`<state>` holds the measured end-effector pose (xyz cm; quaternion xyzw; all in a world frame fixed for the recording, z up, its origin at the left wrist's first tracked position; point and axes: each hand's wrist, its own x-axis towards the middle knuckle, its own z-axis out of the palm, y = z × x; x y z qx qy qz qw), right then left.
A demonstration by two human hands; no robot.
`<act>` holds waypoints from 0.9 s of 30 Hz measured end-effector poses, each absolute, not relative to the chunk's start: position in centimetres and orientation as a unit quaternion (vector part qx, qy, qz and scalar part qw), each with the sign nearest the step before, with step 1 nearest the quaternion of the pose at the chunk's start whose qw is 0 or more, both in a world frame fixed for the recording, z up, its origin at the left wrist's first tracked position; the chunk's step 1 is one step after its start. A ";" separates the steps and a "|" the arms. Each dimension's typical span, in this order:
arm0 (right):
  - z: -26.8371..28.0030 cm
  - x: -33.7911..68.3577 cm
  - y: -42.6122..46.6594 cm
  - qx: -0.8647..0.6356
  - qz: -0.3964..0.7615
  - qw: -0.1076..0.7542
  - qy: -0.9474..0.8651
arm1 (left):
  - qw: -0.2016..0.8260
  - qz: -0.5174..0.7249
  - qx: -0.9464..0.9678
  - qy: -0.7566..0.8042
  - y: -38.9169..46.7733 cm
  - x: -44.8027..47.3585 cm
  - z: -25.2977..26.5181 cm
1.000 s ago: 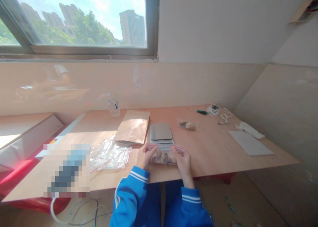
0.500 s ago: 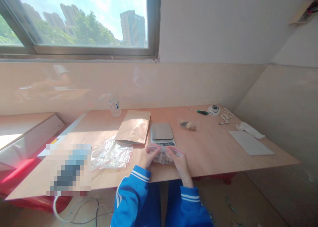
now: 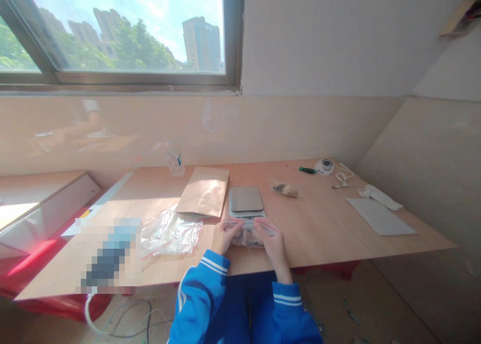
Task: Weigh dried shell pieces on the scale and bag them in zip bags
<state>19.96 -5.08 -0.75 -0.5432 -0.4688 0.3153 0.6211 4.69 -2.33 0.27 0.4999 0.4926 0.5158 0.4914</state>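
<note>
Both hands pinch the top edge of a clear zip bag (image 3: 246, 237) with brownish-grey lumps inside, close to the table's front edge. My left hand (image 3: 224, 236) grips its left side, and my right hand (image 3: 271, 237) grips its right side, thumbs along the red zip strip. Just behind the bag is a digital kitchen scale (image 3: 246, 199) with a bare metal plate; the bag partly covers its display. A brown paper pouch (image 3: 205, 191) lies left of the scale. Flat clear zip bags (image 3: 173, 233) are spread to the left of my left hand.
Another filled zip bag (image 3: 286, 189) lies right of the scale. Behind it are a screwdriver (image 3: 307, 170) and a white dome camera (image 3: 324, 167) with a cable. White sheet (image 3: 381, 216) lies at right, a plastic bottle (image 3: 175, 164) stands at back left. A blurred-out item (image 3: 108, 256) is at front left.
The camera view has shifted slightly. My hands keep their hold on the zip bag, which now tilts a little and covers more of the scale's display.
</note>
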 end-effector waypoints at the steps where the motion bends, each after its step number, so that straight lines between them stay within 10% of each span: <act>1: -0.3 20.4 -5.1 -0.556 0.272 0.615 -0.488 | 0.489 0.518 0.499 0.494 -2.3 4.8 0.1; 13: 6.1 19.7 -3.3 -0.525 0.067 0.187 -0.828 | 0.461 0.547 0.519 0.468 -2.3 4.7 -0.7; 27: 5.6 18.5 -3.2 -0.545 0.014 0.168 -0.822 | 0.373 0.614 0.487 0.496 -3.0 4.1 -0.6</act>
